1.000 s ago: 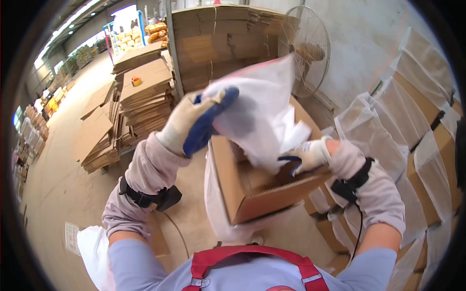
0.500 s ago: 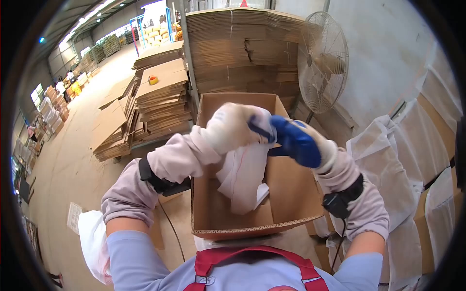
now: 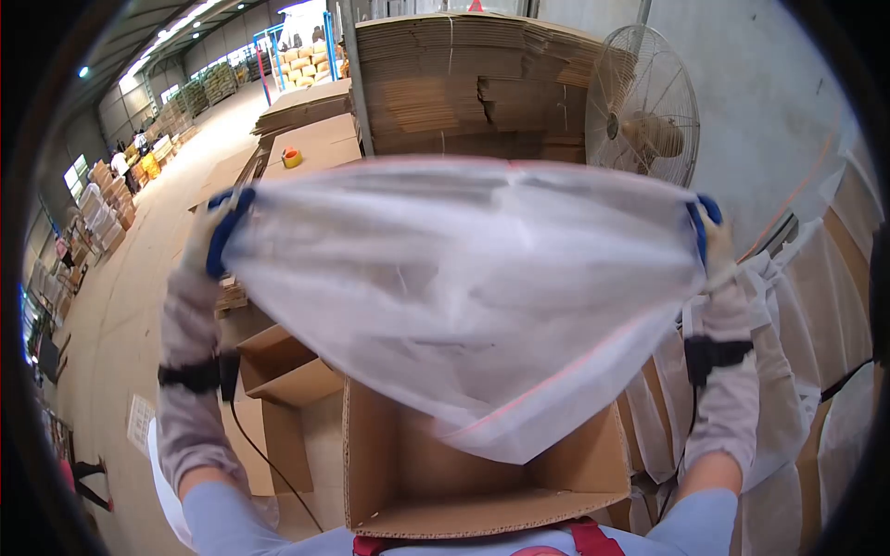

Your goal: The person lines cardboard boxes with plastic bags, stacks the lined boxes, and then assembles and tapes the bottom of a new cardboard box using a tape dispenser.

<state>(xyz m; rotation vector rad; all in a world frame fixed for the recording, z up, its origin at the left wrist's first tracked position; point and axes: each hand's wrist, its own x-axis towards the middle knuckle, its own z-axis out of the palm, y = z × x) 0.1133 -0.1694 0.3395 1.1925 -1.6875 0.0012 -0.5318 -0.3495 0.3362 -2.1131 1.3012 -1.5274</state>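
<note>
A white, see-through woven sack (image 3: 445, 269) with a thin red stripe is spread wide in the air, blurred by motion. My left hand (image 3: 227, 232), in a white glove with blue coating, grips its left upper corner. At the opposite corner, my right hand (image 3: 708, 232) in a matching glove is closed on the sack's edge. Both arms are stretched far apart. Beneath the sack stands an open cardboard box (image 3: 482, 514), close against my body. The sack's lower tip hangs over the box opening and hides its far side.
Flat cardboard stacks (image 3: 519, 83) rise at the back, beside a standing fan (image 3: 644, 116). A tape roll (image 3: 292, 157) lies on another cardboard stack (image 3: 320, 139). Boxes under white covers (image 3: 816, 306) line the right side. Another open box (image 3: 287, 366) sits at the left.
My hands were close together above the box with the sack bunched between them. They have moved far apart, left and right, and the sack has been raised out of the box and spread.
</note>
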